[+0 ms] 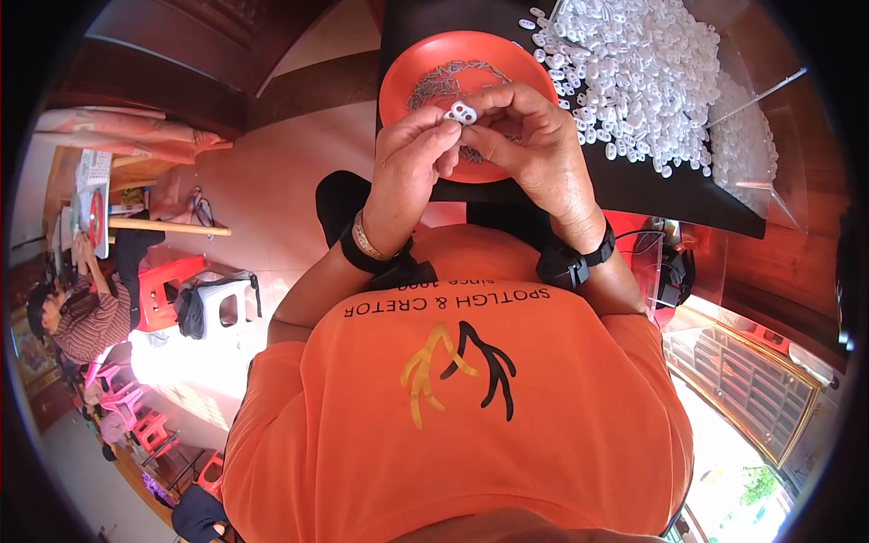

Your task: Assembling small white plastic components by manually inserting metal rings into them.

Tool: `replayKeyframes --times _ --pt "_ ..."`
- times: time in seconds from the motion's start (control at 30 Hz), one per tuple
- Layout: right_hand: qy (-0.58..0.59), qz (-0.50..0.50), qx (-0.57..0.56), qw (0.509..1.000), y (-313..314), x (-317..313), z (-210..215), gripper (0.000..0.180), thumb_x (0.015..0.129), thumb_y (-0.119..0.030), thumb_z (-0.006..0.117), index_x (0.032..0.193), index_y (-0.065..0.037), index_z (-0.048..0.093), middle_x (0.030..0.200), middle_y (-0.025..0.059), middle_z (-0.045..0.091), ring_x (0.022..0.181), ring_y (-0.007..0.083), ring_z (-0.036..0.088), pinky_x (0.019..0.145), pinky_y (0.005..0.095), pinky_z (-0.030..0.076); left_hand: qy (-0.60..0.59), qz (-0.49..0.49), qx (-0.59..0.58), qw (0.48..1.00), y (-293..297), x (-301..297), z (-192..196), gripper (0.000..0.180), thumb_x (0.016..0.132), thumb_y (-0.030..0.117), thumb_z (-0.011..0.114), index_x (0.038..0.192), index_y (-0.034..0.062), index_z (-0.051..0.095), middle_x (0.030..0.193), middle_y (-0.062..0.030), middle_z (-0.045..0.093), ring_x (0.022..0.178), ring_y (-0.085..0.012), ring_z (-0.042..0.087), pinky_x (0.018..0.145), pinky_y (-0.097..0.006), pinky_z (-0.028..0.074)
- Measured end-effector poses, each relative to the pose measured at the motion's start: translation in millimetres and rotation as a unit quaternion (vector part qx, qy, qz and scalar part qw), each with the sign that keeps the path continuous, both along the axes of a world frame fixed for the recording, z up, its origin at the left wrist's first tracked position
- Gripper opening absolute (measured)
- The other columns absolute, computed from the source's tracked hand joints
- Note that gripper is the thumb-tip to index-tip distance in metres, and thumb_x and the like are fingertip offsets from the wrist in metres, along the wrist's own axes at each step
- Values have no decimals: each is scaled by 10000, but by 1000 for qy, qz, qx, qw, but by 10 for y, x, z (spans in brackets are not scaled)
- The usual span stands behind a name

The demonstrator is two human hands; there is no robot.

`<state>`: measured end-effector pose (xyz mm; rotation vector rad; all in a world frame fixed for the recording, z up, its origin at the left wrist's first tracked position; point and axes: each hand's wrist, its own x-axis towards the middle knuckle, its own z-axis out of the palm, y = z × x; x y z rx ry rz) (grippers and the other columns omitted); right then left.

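Note:
Between my two hands, above a red plastic basin, is a small white plastic piece (463, 112) with holes in it. My left hand (412, 156) pinches its left side between thumb and forefinger. On its right side, the thumb and forefinger of my right hand (534, 149) close around it. Whether a smaller part is also in the right fingers, I cannot make out. Many thin, short metal pieces (439, 83) lie in the red basin (398, 74) under my hands, partly hidden by them.
A large heap of similar white pieces (634, 68) covers the right of the black table (652, 185). Beside it lies a clear bag (747, 149) with more white pieces. On the left, another person (90, 317) works at a table near red stools (167, 294).

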<state>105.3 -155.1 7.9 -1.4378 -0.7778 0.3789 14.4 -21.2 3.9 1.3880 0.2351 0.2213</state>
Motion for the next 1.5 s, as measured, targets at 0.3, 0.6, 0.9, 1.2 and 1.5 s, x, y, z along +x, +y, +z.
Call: replayKeyframes --times 0.3,0.6,0.9,1.2,1.5 --pt "-116 -43 -29 992 18 -48 61 251 735 -16 722 965 -8 620 879 77 672 783 157 674 711 262 547 4 5 -23 1000 -26 31 -39 268 896 229 482 907 -16 592 672 -36 569 591 -88 533 513 -198 365" --pt "-184 -35 -39 982 -34 -52 133 233 722 -11 709 941 -2 632 861 89 669 759 185 678 682 272 557 -15 -19 -49 999 -3 39 -34 291 893 249 478 888 -12 605 671 -51 581 571 -114 545 505 -222 394" --pt "-236 -52 -49 969 15 -91 100 265 714 -43 718 960 -13 623 857 98 664 736 220 670 644 293 549 16 24 -40 999 -61 37 -14 313 889 259 483 908 -21 621 624 -26 578 546 -77 522 509 -191 374" --pt "-260 -44 -32 964 57 -110 54 241 767 -79 699 981 -19 606 858 95 662 721 233 669 600 292 537 -46 38 -72 996 -76 32 -41 337 905 246 440 924 -51 598 713 -95 618 572 -122 530 526 -230 396" --pt "-197 -2 -7 980 68 -125 87 193 811 -78 677 978 -14 604 775 78 659 634 158 672 566 253 534 -62 13 -65 996 -29 -10 -48 333 915 253 452 972 -45 591 740 -71 607 592 -119 550 516 -214 418"
